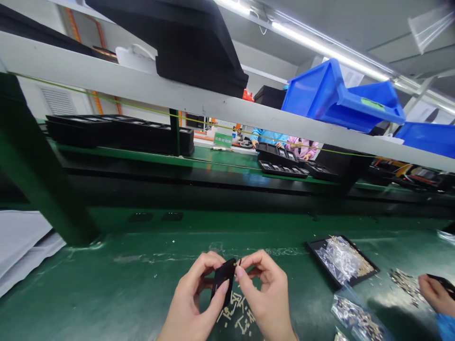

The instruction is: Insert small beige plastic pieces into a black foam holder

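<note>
In the head view, my left hand (199, 294) grips a thin black flat rectangular piece (223, 279) between thumb and fingers, tilted up above the green table. At that piece's upper right edge, the thumb and forefinger of my right hand (266, 289) are pinched together. A tiny pale and dark bit shows at those fingertips, too small to name. Below both hands lies a loose scatter of small beige strips (243, 318), partly covered by my right hand.
A black tray (322, 271) of clear plastic bits and beige pieces stands to the right, with clear bags of small parts (355, 315) before it. Another person's hand (435, 291) is at far right. Two flat black pieces (173, 216) lie behind. Blue bins (316, 90) sit overhead.
</note>
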A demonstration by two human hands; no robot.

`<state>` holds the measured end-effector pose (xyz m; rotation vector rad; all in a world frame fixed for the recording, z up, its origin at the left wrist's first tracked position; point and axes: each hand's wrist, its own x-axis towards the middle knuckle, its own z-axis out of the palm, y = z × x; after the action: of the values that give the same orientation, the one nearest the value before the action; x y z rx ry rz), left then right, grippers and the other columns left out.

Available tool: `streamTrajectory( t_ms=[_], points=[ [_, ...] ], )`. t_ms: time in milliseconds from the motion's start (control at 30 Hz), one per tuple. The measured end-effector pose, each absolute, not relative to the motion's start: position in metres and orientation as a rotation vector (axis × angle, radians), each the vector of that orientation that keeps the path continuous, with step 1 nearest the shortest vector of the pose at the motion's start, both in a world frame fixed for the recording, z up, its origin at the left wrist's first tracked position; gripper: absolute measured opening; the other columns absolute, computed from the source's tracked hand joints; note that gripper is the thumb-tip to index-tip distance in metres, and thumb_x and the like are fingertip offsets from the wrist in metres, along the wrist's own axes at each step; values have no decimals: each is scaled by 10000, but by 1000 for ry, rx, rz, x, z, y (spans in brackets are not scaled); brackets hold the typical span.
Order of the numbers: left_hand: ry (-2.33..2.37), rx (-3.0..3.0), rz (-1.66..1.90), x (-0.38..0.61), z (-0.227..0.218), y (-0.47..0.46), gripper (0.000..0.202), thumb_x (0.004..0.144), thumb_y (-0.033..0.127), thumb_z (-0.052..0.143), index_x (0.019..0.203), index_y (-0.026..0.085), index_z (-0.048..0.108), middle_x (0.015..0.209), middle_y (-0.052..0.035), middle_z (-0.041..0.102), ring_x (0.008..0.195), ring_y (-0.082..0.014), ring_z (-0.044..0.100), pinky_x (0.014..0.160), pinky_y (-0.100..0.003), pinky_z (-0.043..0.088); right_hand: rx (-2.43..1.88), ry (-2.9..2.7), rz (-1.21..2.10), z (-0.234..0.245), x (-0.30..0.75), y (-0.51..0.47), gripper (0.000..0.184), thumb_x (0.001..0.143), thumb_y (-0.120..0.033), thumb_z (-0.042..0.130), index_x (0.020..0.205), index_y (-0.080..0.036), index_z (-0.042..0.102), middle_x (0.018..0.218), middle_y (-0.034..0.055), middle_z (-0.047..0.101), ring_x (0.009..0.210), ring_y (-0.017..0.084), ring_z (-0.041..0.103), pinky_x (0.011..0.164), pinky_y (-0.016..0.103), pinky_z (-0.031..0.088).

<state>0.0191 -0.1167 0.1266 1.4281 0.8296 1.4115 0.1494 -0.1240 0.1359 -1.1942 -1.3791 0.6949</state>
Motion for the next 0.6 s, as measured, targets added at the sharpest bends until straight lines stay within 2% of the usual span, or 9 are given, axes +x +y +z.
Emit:
streamTrajectory(
  t_ms=[100,300,600],
  points=[
    [823,1431,1410,18,128,-117,73,734,216,592,738,194,523,731,-22,530,662,-145,515,588,-196,430,-1153,-1359,816,137,152,-123,98,744,-233,607,684,-162,576,684,29,605,623,134,565,553,221,456],
    [836,1318,1390,20,133,-121,148,704,292,628,708,190,521,708,-13,516,614,-130,485,533,-189,395,-1017,-1210,1136,138,155,-122,144,718,-263,656,682,-153,572,607,-8,541,524,99,515,446,184,392],
    [794,1320,1350,19,141,-125,128,743,265,594,725,181,500,715,0,502,618,-112,482,537,-176,381,-996,-1189,1208,145,158,-123,173,705,-254,679,661,-143,554,562,-17,544,487,79,510,442,165,385]
  ],
)
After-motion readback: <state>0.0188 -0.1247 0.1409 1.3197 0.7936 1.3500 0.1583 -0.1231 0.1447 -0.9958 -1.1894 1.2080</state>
